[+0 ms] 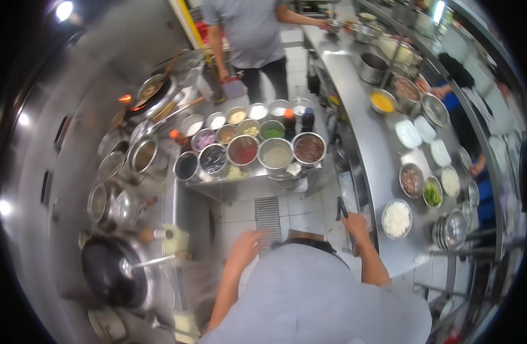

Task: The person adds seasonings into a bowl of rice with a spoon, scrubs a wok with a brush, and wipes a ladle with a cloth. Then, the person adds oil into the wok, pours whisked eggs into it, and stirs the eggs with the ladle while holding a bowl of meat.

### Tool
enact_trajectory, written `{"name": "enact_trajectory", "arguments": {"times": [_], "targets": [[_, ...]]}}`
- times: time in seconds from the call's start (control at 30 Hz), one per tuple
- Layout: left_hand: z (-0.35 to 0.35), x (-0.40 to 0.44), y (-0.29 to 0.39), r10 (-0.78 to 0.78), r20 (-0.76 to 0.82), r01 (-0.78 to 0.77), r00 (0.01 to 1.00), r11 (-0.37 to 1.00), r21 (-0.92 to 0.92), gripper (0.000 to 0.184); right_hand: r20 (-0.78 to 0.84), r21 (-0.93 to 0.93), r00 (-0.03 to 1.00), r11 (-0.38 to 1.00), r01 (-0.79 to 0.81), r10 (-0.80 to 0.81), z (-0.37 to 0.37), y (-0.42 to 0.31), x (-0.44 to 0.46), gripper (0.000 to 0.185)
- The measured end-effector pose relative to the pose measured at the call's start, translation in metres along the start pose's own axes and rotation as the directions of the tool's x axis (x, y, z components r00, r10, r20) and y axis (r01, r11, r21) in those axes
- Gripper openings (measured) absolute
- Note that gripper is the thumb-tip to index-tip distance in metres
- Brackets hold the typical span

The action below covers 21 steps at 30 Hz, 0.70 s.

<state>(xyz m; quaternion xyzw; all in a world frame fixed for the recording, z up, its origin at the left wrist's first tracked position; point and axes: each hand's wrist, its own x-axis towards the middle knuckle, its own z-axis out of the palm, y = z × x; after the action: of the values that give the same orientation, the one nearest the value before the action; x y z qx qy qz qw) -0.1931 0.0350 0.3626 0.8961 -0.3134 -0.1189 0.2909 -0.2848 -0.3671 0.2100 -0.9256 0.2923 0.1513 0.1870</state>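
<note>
My left hand (249, 245) is in the air over the floor grate (267, 215), its fingers loosely apart and holding nothing. On the other side of me, my right hand (356, 225) is closed at a thin black handle (341, 207) beside the right counter's front. What the handle belongs to is unclear. Ahead stands a cart with round metal containers, among them red sauce (242, 150), pale liquid (276, 153) and dark brown contents (309, 148). A dark wok (111, 269) with a long-handled ladle (157, 261) sits on the stove at the left.
A co-worker (246, 34) stands beyond the cart, holding a flat object in one hand. The right counter (352, 123) bears a bowl of white food (397, 219), a yellow-filled bowl (383, 101) and white dishes (408, 134). Another person's hand (478, 166) shows behind it. Flame rises near the far pan (151, 92).
</note>
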Motion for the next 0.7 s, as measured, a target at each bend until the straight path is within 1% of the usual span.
{"name": "enact_trajectory", "arguments": {"times": [0.07,0.13,0.17,0.2,0.23,0.27,0.3,0.33,0.37,0.4,0.43,0.47,0.5,0.53,0.57,0.6,0.63,0.67,0.7], "targets": [[0.003,-0.004,-0.019,-0.129,0.034,0.128,0.991,0.992,0.007,0.034,0.030,0.015,0.996,0.996,-0.085,0.084,0.018,0.011,0.029,0.039],[0.003,-0.005,-0.033,-0.119,0.032,0.119,0.992,0.993,0.014,0.035,-0.053,0.042,0.984,0.985,-0.165,0.168,0.021,0.013,0.059,0.040],[0.002,-0.006,-0.039,-0.128,0.012,0.128,0.992,0.991,0.027,0.035,-0.051,0.043,0.983,0.984,-0.172,0.174,0.017,0.009,0.073,0.040],[0.001,-0.007,-0.044,-0.127,0.017,0.126,0.992,0.992,0.027,0.035,-0.070,0.106,0.975,0.973,-0.204,0.212,0.014,0.003,0.088,0.041],[0.001,-0.008,-0.049,-0.196,0.013,0.196,0.981,0.981,-0.007,0.034,-0.083,0.168,0.964,0.957,-0.234,0.251,0.010,-0.004,0.104,0.042],[0.002,-0.008,-0.054,-0.265,0.011,0.265,0.964,0.963,-0.042,0.033,-0.080,0.167,0.964,0.957,-0.238,0.253,0.009,-0.008,0.126,0.042],[0.001,-0.007,-0.057,-0.268,0.014,0.268,0.963,0.962,-0.045,0.033,-0.085,0.208,0.961,0.948,-0.241,0.263,0.009,-0.011,0.154,0.042],[-0.001,-0.005,-0.060,-0.271,-0.040,0.269,0.962,0.962,-0.038,0.032,-0.089,0.247,0.958,0.938,-0.244,0.272,0.005,-0.015,0.179,0.043],[0.000,-0.004,-0.062,-0.276,-0.091,0.274,0.957,0.961,-0.031,0.032,-0.113,0.253,0.953,0.936,-0.245,0.280,-0.005,-0.026,0.200,0.043],[0.003,-0.003,-0.066,-0.288,-0.084,0.286,0.954,0.958,-0.035,0.032,-0.133,0.256,0.949,0.935,-0.246,0.286,-0.014,-0.036,0.221,0.043],[0.007,-0.002,-0.069,-0.360,-0.105,0.355,0.927,0.932,-0.067,0.031,-0.122,0.247,0.952,0.937,-0.246,0.282,-0.016,-0.039,0.247,0.043],[0.012,-0.002,-0.072,-0.432,-0.123,0.422,0.893,0.901,-0.099,0.031,-0.157,0.276,0.950,0.935,-0.221,0.271,-0.014,-0.042,0.275,0.039],[0.019,-0.003,-0.079,-0.444,-0.123,0.434,0.887,0.895,-0.099,0.031,-0.195,0.307,0.946,0.932,-0.191,0.259,-0.015,-0.045,0.305,0.035],[0.031,-0.007,-0.090,-0.497,-0.115,0.481,0.860,0.865,-0.141,0.030,-0.184,0.303,0.951,0.935,-0.185,0.248,-0.017,-0.047,0.334,0.035],[0.045,-0.013,-0.099,-0.550,-0.105,0.528,0.828,0.830,-0.182,0.029,-0.187,0.352,0.949,0.920,-0.176,0.253,-0.019,-0.050,0.362,0.035],[0.063,-0.024,-0.108,-0.566,-0.104,0.545,0.818,0.819,-0.179,0.029,-0.187,0.400,0.947,0.901,-0.168,0.260,-0.021,-0.054,0.387,0.034],[0.082,-0.038,-0.116,-0.672,-0.040,0.654,0.739,0.731,-0.197,0.028,-0.169,0.396,0.953,0.903,-0.168,0.252,-0.022,-0.058,0.410,0.034],[0.092,-0.042,-0.117,-0.763,0.025,0.750,0.646,0.629,-0.207,0.027,-0.193,0.471,0.946,0.870,-0.143,0.260,-0.025,-0.062,0.431,0.037],[0.100,-0.045,-0.115,-0.794,0.046,0.781,0.607,0.584,-0.221,0.027,-0.215,0.544,0.937,0.831,-0.118,0.274,-0.027,-0.067,0.452,0.040]]}}
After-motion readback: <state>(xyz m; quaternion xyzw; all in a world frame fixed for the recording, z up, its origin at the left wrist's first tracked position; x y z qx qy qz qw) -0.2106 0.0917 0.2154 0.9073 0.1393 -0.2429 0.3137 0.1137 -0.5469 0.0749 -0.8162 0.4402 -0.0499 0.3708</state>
